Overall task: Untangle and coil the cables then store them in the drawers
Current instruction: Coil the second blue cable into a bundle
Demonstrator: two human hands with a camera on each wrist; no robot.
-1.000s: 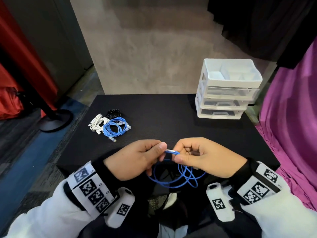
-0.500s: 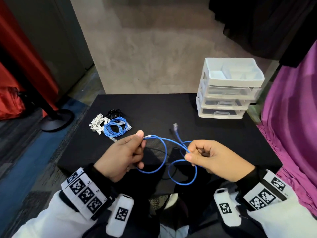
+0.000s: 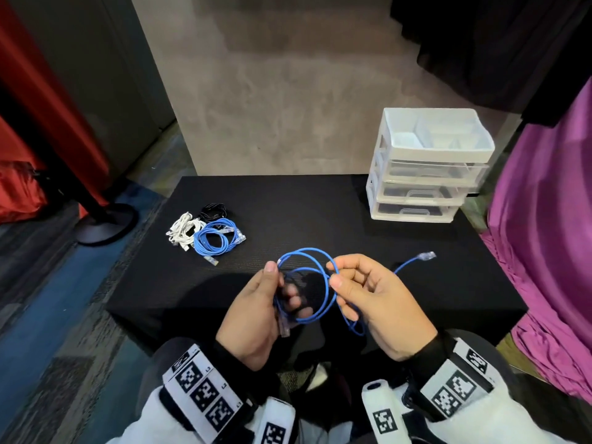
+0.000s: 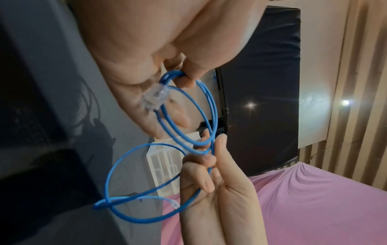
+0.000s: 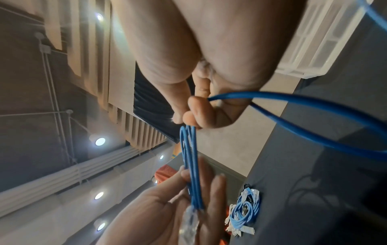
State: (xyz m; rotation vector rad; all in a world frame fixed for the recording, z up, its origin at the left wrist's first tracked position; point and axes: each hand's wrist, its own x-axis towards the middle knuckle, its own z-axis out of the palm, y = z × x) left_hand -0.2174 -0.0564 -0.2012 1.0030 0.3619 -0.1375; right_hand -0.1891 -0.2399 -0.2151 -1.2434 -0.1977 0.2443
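Above black table (image 3: 320,203): left hand (image 3: 256,315), right hand (image 3: 378,302) each pinch blue cable (image 3: 307,251); drawer unit (image 3: 426,168) far right

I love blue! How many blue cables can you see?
2. One thin blue network cable is held in loops between the left hand and right hand; one coiled blue cable lies on the black table.
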